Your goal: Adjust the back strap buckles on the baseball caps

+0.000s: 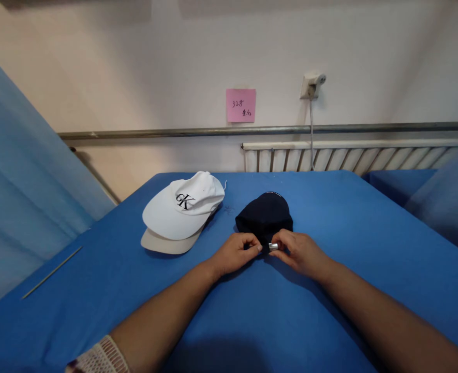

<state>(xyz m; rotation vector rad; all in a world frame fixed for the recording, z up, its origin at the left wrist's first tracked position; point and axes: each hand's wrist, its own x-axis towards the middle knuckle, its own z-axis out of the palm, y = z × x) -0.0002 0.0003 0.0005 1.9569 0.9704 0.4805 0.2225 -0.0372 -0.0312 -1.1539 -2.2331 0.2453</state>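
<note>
A dark navy cap (265,215) lies on the blue-covered table (329,290), its back strap toward me. My left hand (234,254) pinches the strap at the cap's near edge, fingers closed. My right hand (300,254) is closed too, thumb and fingers gripping the small silver metal buckle (273,246) on the strap. A white cap (182,210) with a black "CK" logo and beige brim rests to the left, untouched.
A thin stick (52,272) lies near the table's left edge. Blue fabric hangs at the left and right sides. Behind the table are a metal rail, a radiator (349,158), a pink sticky note (240,105) and a wall socket with a cable.
</note>
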